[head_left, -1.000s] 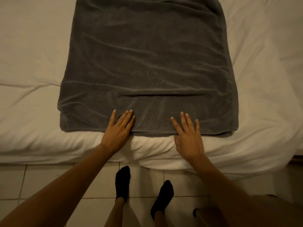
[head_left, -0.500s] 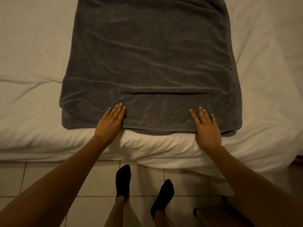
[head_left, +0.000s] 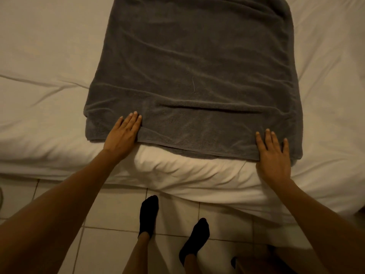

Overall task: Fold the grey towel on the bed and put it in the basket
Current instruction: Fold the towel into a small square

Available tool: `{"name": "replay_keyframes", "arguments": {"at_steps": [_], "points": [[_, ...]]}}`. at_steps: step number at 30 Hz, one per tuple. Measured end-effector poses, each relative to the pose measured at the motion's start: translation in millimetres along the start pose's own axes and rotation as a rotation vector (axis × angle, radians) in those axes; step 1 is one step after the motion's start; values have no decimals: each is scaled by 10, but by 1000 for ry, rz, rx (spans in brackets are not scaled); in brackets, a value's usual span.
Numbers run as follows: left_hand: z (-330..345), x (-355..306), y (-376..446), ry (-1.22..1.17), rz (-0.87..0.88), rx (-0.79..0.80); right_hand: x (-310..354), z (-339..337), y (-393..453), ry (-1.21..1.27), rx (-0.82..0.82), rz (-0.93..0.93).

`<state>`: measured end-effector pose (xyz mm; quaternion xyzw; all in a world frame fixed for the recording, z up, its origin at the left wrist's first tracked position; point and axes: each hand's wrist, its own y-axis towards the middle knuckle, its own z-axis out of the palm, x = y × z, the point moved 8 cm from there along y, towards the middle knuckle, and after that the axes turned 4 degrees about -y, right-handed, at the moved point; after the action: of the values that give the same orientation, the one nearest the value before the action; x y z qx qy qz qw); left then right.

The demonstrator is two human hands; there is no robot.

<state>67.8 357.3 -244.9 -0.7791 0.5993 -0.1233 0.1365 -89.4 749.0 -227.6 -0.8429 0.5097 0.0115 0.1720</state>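
The grey towel (head_left: 193,72) lies spread lengthwise on the white bed (head_left: 43,80), doubled over, its near hem along the mattress edge. My left hand (head_left: 123,135) lies flat, fingers straight, on the towel's near left part. My right hand (head_left: 273,155) presses flat on the near right corner, fingers spread. Between the two hands the top layer's hem runs slightly askew over the lower layer. No basket is in view.
White sheets stretch to both sides of the towel. Below the mattress edge is a pale tiled floor (head_left: 110,214) with my two feet in black socks (head_left: 149,212). A dark brown object (head_left: 256,264) shows at the bottom right edge.
Both hands have slid apart along the towel's near edge, the left one leftward and the right one out to the right corner, flattening the cloth.
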Motion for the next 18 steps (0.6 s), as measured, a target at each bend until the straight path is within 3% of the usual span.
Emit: {"name": "replay_keyframes", "arguments": {"at_steps": [8,18], "points": [[-117,26,127,116,-69,37,-49,28,-29,70,45,28],[-19,139,-267,-3,-66,-7,-60,-117,-313,49,-16,87]]}}
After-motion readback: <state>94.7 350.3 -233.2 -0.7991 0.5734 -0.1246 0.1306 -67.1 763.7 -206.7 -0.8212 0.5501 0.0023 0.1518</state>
